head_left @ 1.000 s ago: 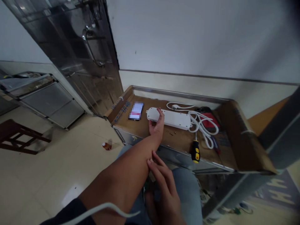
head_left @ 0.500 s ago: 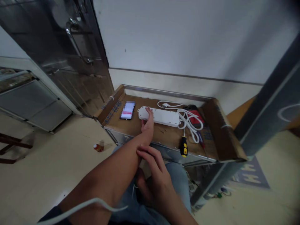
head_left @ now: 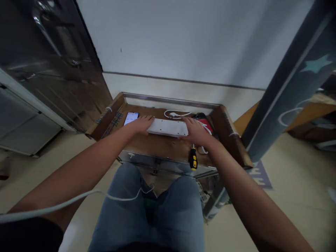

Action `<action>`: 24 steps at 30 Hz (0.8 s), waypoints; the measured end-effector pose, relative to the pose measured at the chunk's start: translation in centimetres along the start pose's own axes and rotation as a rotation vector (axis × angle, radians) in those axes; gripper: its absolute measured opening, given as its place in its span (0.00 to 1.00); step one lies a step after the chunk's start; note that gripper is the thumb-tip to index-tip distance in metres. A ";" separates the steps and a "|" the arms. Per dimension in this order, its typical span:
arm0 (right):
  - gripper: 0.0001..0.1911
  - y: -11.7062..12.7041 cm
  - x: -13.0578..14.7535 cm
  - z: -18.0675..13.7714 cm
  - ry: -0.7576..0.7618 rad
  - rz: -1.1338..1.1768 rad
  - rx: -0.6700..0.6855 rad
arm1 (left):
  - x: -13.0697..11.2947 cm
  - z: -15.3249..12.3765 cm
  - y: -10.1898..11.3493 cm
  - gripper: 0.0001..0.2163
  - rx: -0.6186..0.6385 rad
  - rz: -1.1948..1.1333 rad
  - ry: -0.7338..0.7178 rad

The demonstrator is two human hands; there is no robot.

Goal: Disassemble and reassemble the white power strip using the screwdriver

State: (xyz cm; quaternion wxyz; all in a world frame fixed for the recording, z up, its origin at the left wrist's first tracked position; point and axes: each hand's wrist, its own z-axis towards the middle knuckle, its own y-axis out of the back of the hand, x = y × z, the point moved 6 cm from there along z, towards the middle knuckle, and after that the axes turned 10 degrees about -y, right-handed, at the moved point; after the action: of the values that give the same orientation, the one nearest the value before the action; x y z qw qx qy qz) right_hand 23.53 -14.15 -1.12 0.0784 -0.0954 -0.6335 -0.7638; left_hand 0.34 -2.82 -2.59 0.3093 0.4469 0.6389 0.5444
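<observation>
White wall fills the top of the frame, with a dark metal door at upper left and a dark slanted post at upper right. Below centre we note a low metal-framed bench, lined with brown cardboard whose side flaps stand up.

The white power strip lies flat at the middle of the bench, long side running left to right. The left hand rests palm down on its left end, fingers extended and not closed around it. The right hand lies palm down on its right end, fingers spread. We cannot tell whether either thumb hooks under the casing.

A lit phone lies just left of the left hand. A coil of white cable sits behind the strip, toward the wall. A red object shows beyond the right hand, partly hidden. A screwdriver with a yellow and black handle lies at the near edge of the bench, below the right hand.

Knees in blue jeans occupy the lower centre, and a thin white cord crosses them from the lower left.
</observation>
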 end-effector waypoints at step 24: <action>0.30 -0.9 -0.5 2.4 0.073 -0.277 -0.041 | -1.1 -1.3 2.7 0.41 -0.337 0.135 0.061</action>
State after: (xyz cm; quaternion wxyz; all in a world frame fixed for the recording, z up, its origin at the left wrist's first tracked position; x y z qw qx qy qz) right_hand 23.94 -11.67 -1.64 -0.0069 0.0190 -0.6215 -0.7832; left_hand 0.24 -4.34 0.21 0.3230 0.4140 0.5163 0.6765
